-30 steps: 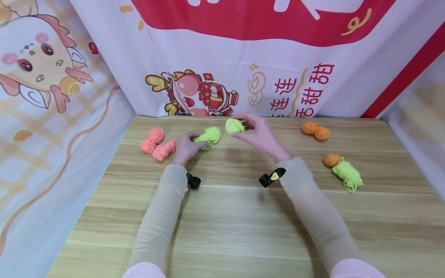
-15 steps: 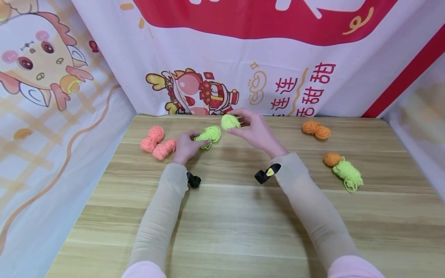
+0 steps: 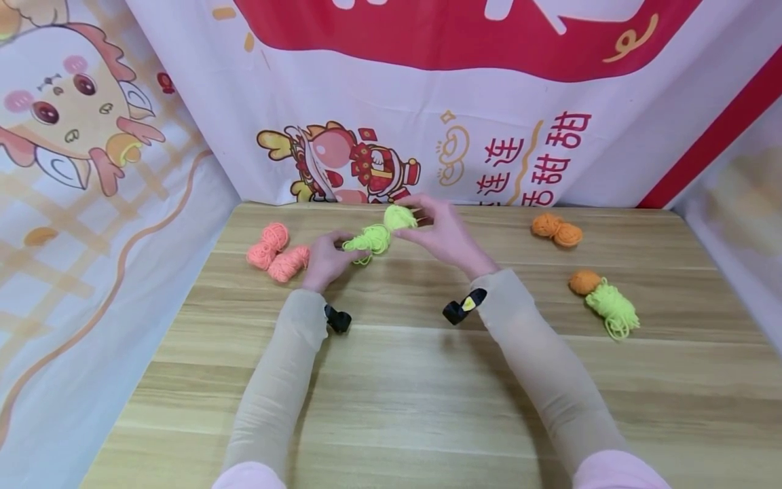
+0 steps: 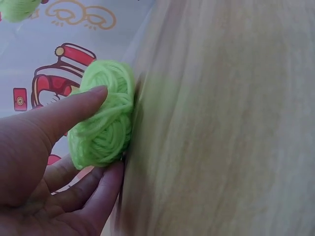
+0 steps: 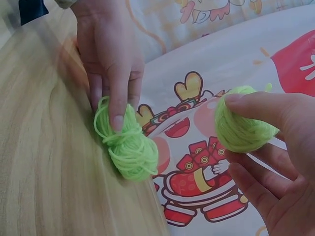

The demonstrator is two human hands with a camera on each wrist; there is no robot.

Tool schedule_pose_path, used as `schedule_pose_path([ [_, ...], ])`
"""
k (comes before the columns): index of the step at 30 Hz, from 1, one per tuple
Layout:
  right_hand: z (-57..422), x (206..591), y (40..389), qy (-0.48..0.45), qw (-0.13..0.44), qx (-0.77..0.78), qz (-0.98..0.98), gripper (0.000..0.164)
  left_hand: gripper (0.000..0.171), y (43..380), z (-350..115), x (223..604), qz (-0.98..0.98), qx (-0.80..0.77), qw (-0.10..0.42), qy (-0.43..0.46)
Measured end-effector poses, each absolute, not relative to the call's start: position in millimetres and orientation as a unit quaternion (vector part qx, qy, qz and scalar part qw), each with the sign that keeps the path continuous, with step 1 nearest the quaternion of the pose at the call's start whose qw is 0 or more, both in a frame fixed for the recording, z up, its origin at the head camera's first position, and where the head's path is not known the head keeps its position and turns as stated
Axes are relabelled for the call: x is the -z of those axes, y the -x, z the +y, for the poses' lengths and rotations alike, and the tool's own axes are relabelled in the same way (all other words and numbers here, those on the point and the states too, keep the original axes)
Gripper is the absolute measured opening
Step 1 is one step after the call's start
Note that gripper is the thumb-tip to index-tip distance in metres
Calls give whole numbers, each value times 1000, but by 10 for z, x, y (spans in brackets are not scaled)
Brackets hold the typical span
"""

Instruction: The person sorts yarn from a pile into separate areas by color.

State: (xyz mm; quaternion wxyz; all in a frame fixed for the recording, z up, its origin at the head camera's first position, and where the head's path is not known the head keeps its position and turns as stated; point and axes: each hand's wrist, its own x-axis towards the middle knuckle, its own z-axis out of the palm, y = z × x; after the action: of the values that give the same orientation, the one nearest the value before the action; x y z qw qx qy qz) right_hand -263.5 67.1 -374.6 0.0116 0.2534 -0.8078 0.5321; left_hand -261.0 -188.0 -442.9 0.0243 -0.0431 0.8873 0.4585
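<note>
My left hand (image 3: pixel 326 261) pinches a light-green yarn skein (image 3: pixel 375 239) at the table's back edge. In the left wrist view, the thumb presses across the front of this skein (image 4: pixel 106 128), with fingertips at its lower side. My right hand (image 3: pixel 449 234) holds a light-green yarn ball (image 3: pixel 398 217) between thumb and fingers, just right of the skein. The right wrist view has this ball (image 5: pixel 241 130) off the table, apart from the skein (image 5: pixel 133 160). Left of my left hand lie two pink yarn skeins (image 3: pixel 289 263).
Toward the right of the wooden table (image 3: pixel 391 394) lies an orange yarn skein (image 3: pixel 556 229). Nearer to me are an orange yarn ball (image 3: pixel 584 282) and a green yarn skein (image 3: pixel 613 309), touching. A printed cloth (image 3: pixel 440 102) hangs along the back edge.
The right hand has moved left with the green yarn ball, up to the skein in the left hand, and lately dipped a little. My left hand has stayed in place.
</note>
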Motion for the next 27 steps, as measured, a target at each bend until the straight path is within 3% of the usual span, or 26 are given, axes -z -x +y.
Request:
schedule_pose_path([
  [8,632,3810,2647,-250,6,-528,-811,44,58,2574,-1912,4377,886,-462,35,20],
  [27,510,4076,2681,-249,-33,-525,-813,45,43,2599,-1898,4427,877,-479,-29,16],
])
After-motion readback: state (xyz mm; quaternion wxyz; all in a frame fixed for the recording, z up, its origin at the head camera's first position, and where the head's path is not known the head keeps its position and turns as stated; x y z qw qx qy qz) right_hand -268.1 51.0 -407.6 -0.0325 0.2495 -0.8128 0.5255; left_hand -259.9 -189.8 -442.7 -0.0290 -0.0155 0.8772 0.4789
